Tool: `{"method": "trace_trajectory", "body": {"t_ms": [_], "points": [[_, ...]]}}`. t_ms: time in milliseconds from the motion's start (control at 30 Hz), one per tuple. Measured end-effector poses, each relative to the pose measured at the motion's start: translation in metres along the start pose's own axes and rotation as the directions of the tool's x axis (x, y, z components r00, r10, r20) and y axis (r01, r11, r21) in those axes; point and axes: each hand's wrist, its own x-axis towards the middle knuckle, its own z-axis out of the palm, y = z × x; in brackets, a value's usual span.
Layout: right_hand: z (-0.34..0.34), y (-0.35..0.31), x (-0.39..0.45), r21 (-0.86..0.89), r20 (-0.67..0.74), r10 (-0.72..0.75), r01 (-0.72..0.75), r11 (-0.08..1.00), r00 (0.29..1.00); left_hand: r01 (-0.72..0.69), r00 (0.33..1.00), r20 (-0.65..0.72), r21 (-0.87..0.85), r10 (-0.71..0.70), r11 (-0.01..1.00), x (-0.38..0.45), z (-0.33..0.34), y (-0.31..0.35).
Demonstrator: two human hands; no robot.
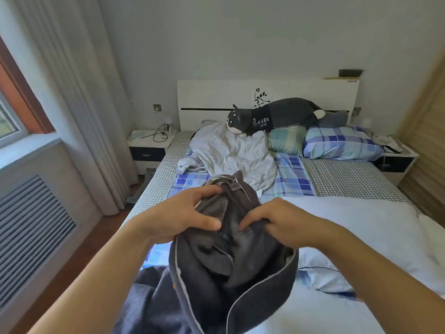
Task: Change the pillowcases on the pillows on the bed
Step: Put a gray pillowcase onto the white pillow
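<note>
Lower centre: left hand and right hand both pinch bunched dark grey fabric pillowcase. Risk: folds tangle, hiding the opening; a pinched edge may slip.

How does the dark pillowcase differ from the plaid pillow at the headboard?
The dark pillowcase is plain grey, bunched and gripped by the left hand and right hand. The plaid pillow is blue-checked, filled and lies untouched at the headboard. Both are over the bed.

Plush toy lies on pillows before the headboard.
</note>
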Motion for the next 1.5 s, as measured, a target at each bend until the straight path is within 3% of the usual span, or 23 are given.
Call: {"method": "trace_trajectory", "body": {"t_ms": [67, 133, 167, 233, 333, 367, 433, 500, 533, 600, 667, 733, 833, 1000, 1133, 1233, 1367, 1500], "points": [[-0.013, 0.019, -0.001, 0.078, -0.114, 0.133, -0.124, 0.989, 0.985, -0.002, 0.997, 0.073, 0.301, -0.021, 0.954, -0.004, -0.009, -0.001], [-0.019, 0.025, -0.001, 0.177, -0.248, 0.196, -0.154, 0.972, 0.949, -0.017, 0.995, 0.093, 0.572, -0.044, 0.82, -0.004, -0.012, -0.002], [-0.016, 0.023, 0.001, 0.242, -0.299, 0.221, -0.151, 0.958, 0.928, -0.021, 0.998, 0.064, 0.656, -0.028, 0.755, -0.002, -0.012, -0.003], [-0.004, 0.012, 0.009, 0.478, -0.345, 0.322, -0.131, 0.869, 0.881, 0.01, 0.999, -0.044, 0.696, 0.029, 0.718, 0.004, -0.01, -0.004], [0.018, -0.009, 0.017, 0.708, -0.351, 0.377, -0.02, 0.706, 0.857, 0.034, 0.967, -0.218, 0.622, 0.132, 0.782, 0.01, -0.009, -0.006], [0.023, -0.015, 0.017, 0.703, -0.335, 0.34, -0.008, 0.711, 0.879, 0.006, 0.95, -0.266, 0.536, 0.163, 0.844, 0.012, -0.006, -0.005], [0.031, -0.023, 0.012, 0.609, -0.258, 0.193, 0.004, 0.793, 0.947, -0.088, 0.925, -0.348, 0.191, 0.151, 0.978, 0.014, 0.005, -0.002], [0.034, -0.024, 0.007, 0.473, -0.175, 0.078, 0.014, 0.881, 0.981, -0.118, 0.918, -0.391, -0.097, 0.071, 0.988, 0.017, 0.017, -0.002], [0.033, -0.023, 0.005, 0.405, -0.155, 0.061, 0.008, 0.914, 0.986, -0.109, 0.916, -0.399, -0.14, 0.045, 0.984, 0.018, 0.02, -0.005], [0.024, -0.016, 0.0, 0.349, -0.164, 0.092, -0.03, 0.937, 0.982, -0.077, 0.915, -0.401, -0.069, 0.043, 0.995, 0.018, 0.023, -0.01], [0.013, -0.007, -0.005, 0.431, -0.211, 0.168, -0.063, 0.9, 0.963, -0.032, 0.929, -0.361, 0.127, 0.076, 0.991, 0.014, 0.019, -0.014], [0.005, -0.004, -0.007, 0.54, -0.235, 0.207, -0.05, 0.84, 0.95, 0.0, 0.974, -0.217, 0.265, 0.06, 0.964, 0.007, 0.017, -0.015], [0.006, -0.005, -0.007, 0.565, -0.239, 0.22, -0.049, 0.824, 0.946, 0.004, 0.999, -0.032, 0.391, 0.009, 0.92, 0.001, 0.021, -0.014], [0.015, -0.009, -0.008, 0.518, -0.225, 0.226, -0.08, 0.852, 0.948, -0.001, 0.947, -0.296, 0.384, 0.124, 0.923, 0.006, 0.014, -0.023], [0.037, -0.029, -0.004, 0.483, -0.264, 0.236, -0.083, 0.872, 0.935, -0.051, 0.827, -0.537, 0.225, 0.167, 0.973, 0.006, 0.024, -0.023], [0.057, -0.036, -0.003, 0.375, -0.342, 0.168, -0.03, 0.926, 0.924, -0.111, 0.777, -0.624, 0.001, 0.088, 0.994, 0.005, 0.032, -0.023], [0.07, -0.027, -0.003, 0.188, -0.344, 0.11, -0.047, 0.981, 0.933, -0.152, 0.81, -0.585, -0.294, -0.052, 0.944, 0.004, 0.039, -0.023], [0.068, -0.023, -0.001, 0.211, -0.442, 0.163, -0.075, 0.975, 0.882, -0.127, 0.911, -0.405, -0.462, -0.082, 0.878, 0.003, 0.043, -0.031]]}}
